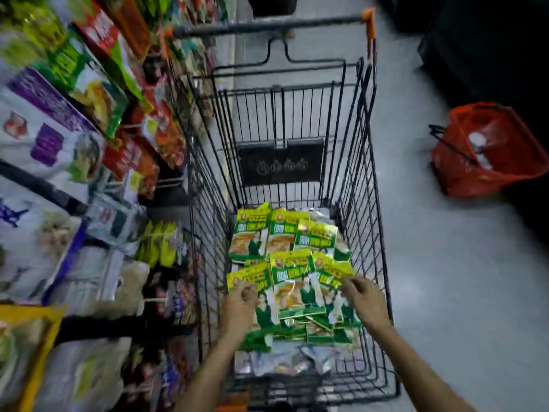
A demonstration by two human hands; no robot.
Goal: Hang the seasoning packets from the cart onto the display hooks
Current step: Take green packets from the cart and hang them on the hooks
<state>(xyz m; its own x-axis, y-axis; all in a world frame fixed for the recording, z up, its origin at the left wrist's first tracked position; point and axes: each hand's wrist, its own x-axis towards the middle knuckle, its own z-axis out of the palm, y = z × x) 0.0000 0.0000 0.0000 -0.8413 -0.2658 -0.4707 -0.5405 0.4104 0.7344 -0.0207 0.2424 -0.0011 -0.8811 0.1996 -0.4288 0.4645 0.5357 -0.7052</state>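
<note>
1. While the seasoning packets [285,242] lie heaped in the bottom of the wire cart [359,179], both hands reach down among them.
2. Right hand [367,301] pinches the yellow top edge of the right-side packet [334,273].
3. Left hand [239,304] rests with curled fingers on the left-side packet [261,318]; blur hides whether it grips.
4. Display shelves [59,144] stand just left of the cart; a red basket [487,153] sits on the floor [445,263], well apart to the right.

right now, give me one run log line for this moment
phase: pickup | left hand: grips green-and-yellow foil seasoning packets | right hand: pinches one packet's top edge | where: inside black wire cart
</note>
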